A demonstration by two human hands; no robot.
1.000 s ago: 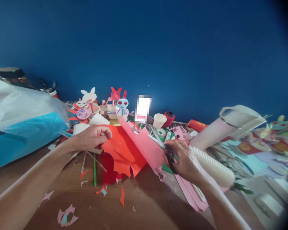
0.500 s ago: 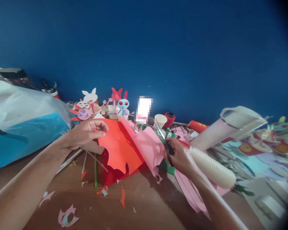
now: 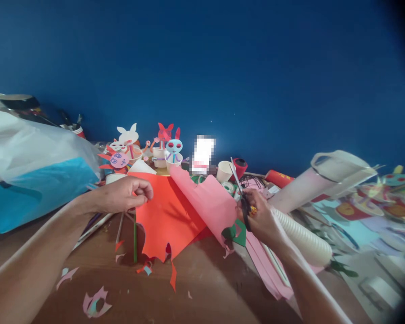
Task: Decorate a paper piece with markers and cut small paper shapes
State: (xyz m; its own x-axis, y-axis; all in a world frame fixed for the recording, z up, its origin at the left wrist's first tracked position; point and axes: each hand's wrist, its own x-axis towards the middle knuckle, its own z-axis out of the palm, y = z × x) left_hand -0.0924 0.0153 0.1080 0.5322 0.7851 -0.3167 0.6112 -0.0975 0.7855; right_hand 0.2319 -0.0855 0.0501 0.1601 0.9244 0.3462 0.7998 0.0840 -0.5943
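Observation:
My right hand (image 3: 256, 209) is closed around the black handles of a pair of scissors (image 3: 236, 173), whose blades point up and away. A pink paper sheet (image 3: 211, 198) with cut-out edges reaches to its fingers; whether they pinch it I cannot tell. My left hand (image 3: 130, 194) has its fingers curled together at the left edge of an orange paper sheet (image 3: 168, 211), and what they hold, if anything, is hidden. Notches run along the orange sheet's near edge. Part of a red sheet (image 3: 204, 235) shows beneath it.
Behind stand paper-cup figures (image 3: 173, 150) with animal heads. Paper scraps (image 3: 97, 302) lie on the brown table (image 3: 155, 301). At right are stacked cups (image 3: 303, 236), folded pink paper (image 3: 268, 267) and a large tumbler (image 3: 297, 186). A white-and-blue bag (image 3: 40, 175) sits at left.
The orange sheet has dropped lower and covers more of the red one. My left hand has shifted slightly down; my right hand, with the scissors, moved a little right, the pink sheet shifting with it.

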